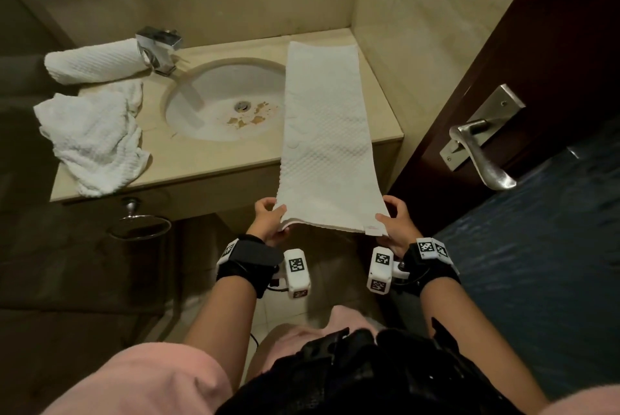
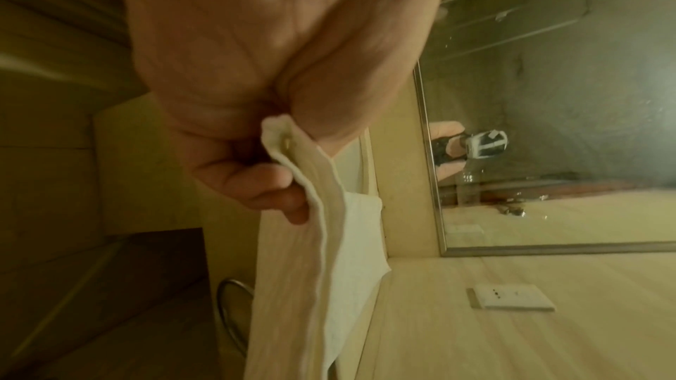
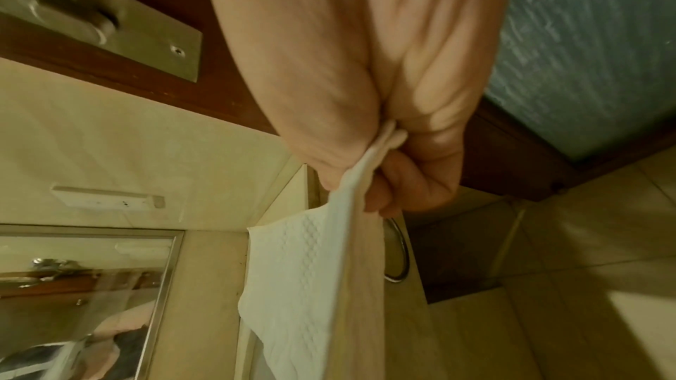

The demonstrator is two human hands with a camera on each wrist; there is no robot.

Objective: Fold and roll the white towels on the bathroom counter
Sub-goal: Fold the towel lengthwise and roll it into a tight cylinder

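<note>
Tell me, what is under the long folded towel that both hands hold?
The folded towel lies on the counter, overlapping the sink rim. Its near end hangs free. Anything beneath it is hidden.

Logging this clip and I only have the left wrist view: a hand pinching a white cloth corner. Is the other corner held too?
Observer: Yes. The right hand pinches the opposite near corner of the folded towel; the left hand mirrors that grip.
Operator: Is the towel hanging free?
Observer: No. Its far part lies flat along the counter, right of the sink, partly over the basin's rim; the near end is lifted off the counter's front edge.
Operator: Any other towels?
Observer: Two, left of the sink: a rolled towel beside the faucet, and a crumpled towel nearer the front.
</note>
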